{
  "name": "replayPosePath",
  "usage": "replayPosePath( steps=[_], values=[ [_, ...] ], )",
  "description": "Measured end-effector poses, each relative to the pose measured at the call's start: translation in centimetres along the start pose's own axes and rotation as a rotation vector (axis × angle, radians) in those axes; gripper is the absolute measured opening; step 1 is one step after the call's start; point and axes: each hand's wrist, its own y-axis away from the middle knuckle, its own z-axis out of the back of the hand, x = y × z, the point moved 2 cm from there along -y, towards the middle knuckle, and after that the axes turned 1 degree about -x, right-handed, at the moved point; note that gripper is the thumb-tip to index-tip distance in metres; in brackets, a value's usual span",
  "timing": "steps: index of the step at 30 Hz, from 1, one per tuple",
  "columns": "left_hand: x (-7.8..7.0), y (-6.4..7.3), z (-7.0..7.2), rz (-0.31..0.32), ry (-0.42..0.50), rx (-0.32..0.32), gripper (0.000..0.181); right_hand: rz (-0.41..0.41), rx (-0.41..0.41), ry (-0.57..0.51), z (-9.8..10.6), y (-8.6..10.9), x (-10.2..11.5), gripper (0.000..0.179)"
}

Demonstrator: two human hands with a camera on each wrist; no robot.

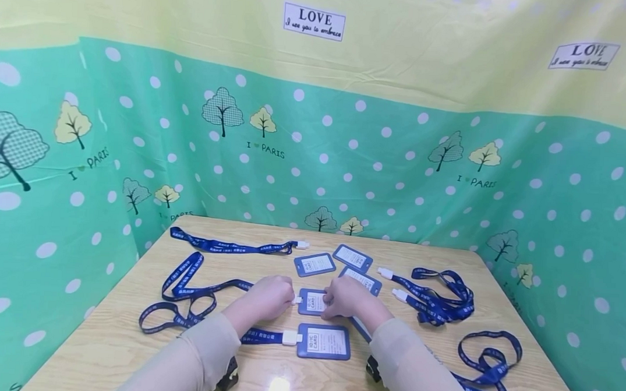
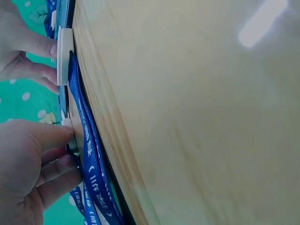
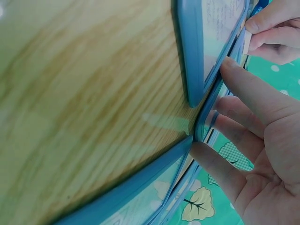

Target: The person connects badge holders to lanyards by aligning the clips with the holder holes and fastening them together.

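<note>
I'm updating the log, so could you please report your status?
Left hand pinching white plastic clip. Right hand holding blue rectangular plastic card holder. Fastening unclear. Other card holders close by.

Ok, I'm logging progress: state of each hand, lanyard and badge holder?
Left hand: pinching lanyard clip
Right hand: holding middle badge holder
Middle badge holder: meeting clip, fastening unclear
Near badge holder: clipped to lanyard
Three far badge holders: unclipped
Badge holder by right sleeve: mostly hidden
Far-left lanyard: laid out, unclipped
Two upper-right lanyards: bunched, unclipped
Lower-right lanyard: looped, end hidden
</note>
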Motion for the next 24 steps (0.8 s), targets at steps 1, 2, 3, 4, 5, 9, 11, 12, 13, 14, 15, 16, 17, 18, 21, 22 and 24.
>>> replayPosePath(
  steps=[1, 2, 3, 4, 5, 9, 11, 12, 13, 14, 15, 16, 17, 18, 21, 22, 24],
  values=[
    [-0.03, 0.02, 0.01, 0.0, -0.002, 0.0, 0.011, -0.001, 0.001, 0.001, 0.0, 0.0, 0.02, 0.042],
    [-0.07, 0.03, 0.02, -0.001, -0.006, -0.001, 0.012, -0.003, 0.002, 0.002, -0.01, 0.0, 0.04, 0.042],
    [-0.12, 0.04, 0.01, -0.001, -0.012, 0.001, 0.012, -0.004, 0.004, 0.004, -0.02, 0.0, 0.05, 0.042],
    [-0.13, 0.07, 0.01, -0.003, -0.016, 0.0, 0.012, -0.004, 0.004, 0.006, -0.01, 0.01, 0.07, 0.042],
    [-0.16, 0.09, 0.02, -0.005, -0.021, 0.0, 0.012, -0.004, 0.004, 0.007, -0.01, 0.02, 0.08, 0.042],
    [-0.29, 0.1, 0.1, -0.005, -0.04, -0.001, 0.012, -0.001, 0.006, 0.004, 0.06, 0.07, 0.18, 0.042],
    [-0.35, 0.07, 0.11, 0.001, -0.043, 0.0, 0.012, 0.0, 0.004, 0.002, 0.13, 0.11, 0.21, 0.042],
    [-0.38, 0.06, 0.12, 0.004, -0.046, 0.001, 0.012, 0.001, 0.003, 0.002, 0.16, 0.11, 0.22, 0.042],
    [-0.38, 0.06, 0.11, 0.009, -0.045, 0.001, 0.012, 0.003, 0.001, 0.002, 0.2, 0.12, 0.23, 0.042],
    [-0.41, 0.06, 0.1, 0.014, -0.046, 0.003, 0.011, 0.004, 0.0, 0.003, 0.22, 0.12, 0.22, 0.042],
    [-0.43, 0.06, 0.1, 0.019, -0.046, 0.005, 0.011, 0.004, -0.001, 0.003, 0.23, 0.12, 0.22, 0.042],
    [-0.48, 0.06, 0.1, 0.023, -0.046, 0.007, 0.011, 0.006, -0.003, 0.004, 0.24, 0.15, 0.23, 0.042],
    [-0.5, 0.07, 0.09, 0.027, -0.048, 0.009, 0.011, 0.007, -0.004, 0.005, 0.25, 0.15, 0.23, 0.041],
    [-0.54, 0.08, 0.1, 0.032, -0.049, 0.011, 0.011, 0.006, -0.003, 0.004, 0.25, 0.17, 0.25, 0.041],
    [-0.63, 0.08, 0.08, 0.045, -0.049, 0.012, 0.011, 0.002, -0.003, -0.002, 0.28, 0.2, 0.27, 0.04],
    [-0.66, 0.08, 0.07, 0.048, -0.049, 0.01, 0.011, 0.002, -0.003, -0.004, 0.28, 0.21, 0.28, 0.04],
    [-0.72, 0.08, 0.03, 0.054, -0.046, 0.005, 0.011, 0.002, -0.002, -0.005, 0.28, 0.21, 0.26, 0.04]
  ],
)
